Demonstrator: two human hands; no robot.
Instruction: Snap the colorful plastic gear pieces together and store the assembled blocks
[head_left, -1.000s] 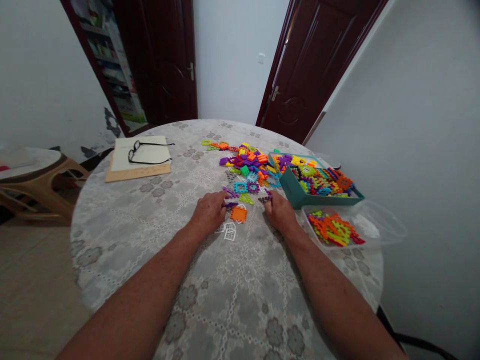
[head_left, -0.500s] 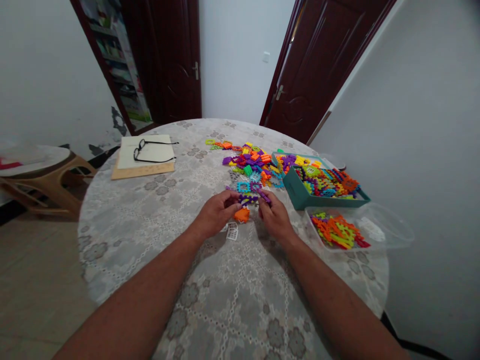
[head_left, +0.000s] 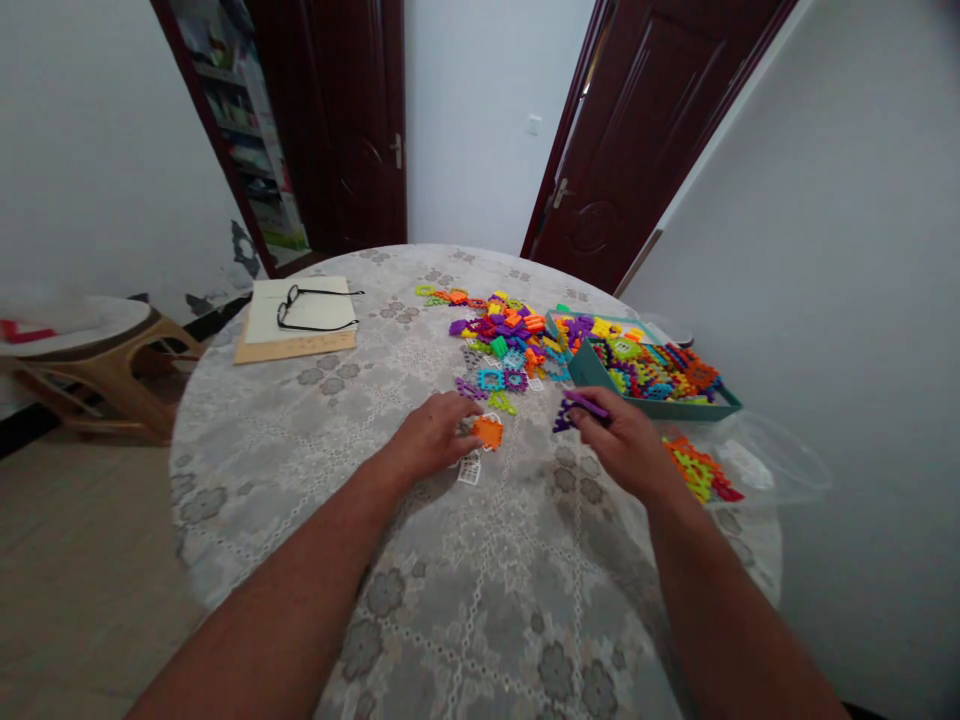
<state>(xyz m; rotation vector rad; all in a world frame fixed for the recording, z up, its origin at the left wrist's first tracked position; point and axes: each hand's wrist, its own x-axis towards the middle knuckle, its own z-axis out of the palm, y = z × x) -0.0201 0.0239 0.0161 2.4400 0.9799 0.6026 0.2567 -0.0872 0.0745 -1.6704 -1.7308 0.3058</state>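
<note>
My right hand pinches purple plastic pieces and holds them just left of the clear plastic tray of orange and green pieces. On the tablecloth lies my left hand, fingers loosely curled with nothing held, its fingertips beside an orange square piece and a white window piece. A heap of coloured interlocking pieces is spread further back. The teal box to the right is full of more pieces.
A round table with a grey lace cloth carries a notebook with black glasses at the back left. A wooden stool stands left of the table. Two dark doors and a white wall lie behind.
My right hand has carried the purple pieces from the middle to the right, toward the clear tray. My left hand has let go and dropped to the cloth near the orange piece.
</note>
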